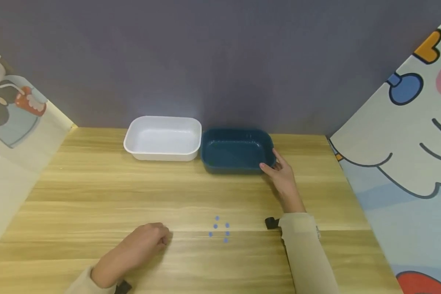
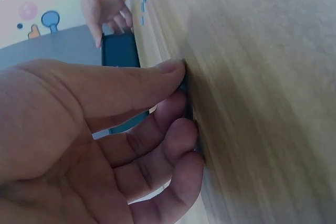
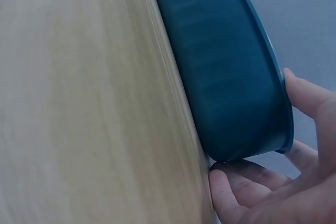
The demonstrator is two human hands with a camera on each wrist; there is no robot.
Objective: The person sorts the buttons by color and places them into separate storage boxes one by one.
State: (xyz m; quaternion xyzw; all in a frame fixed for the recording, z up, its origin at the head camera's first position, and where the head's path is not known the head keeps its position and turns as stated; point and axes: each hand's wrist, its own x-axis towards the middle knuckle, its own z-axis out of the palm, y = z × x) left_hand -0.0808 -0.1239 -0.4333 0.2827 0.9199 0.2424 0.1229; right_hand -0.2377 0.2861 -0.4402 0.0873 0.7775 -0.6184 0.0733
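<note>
A dark teal rectangular dish (image 1: 236, 153) stands against the back wall. My right hand (image 1: 283, 177) holds its near right corner. The thumb is at the near rim, and other fingers are along the right end and low by the table, as the right wrist view shows. My left hand (image 1: 141, 247) rests on the table at the left front with its fingers curled. In the left wrist view its thumb and fingertips (image 2: 181, 132) meet the wood in dark shadow, and no held thing can be made out. Several small blue dots (image 1: 227, 233) lie in two rough columns between the hands.
A white rectangular dish (image 1: 163, 139) stands directly left of the teal one. Behind both rises a grey wall (image 1: 206, 61). Printed cartoon panels (image 1: 408, 155) border the wooden table (image 1: 95, 196) at both sides. A black strap piece (image 1: 272, 223) sits by the right wrist.
</note>
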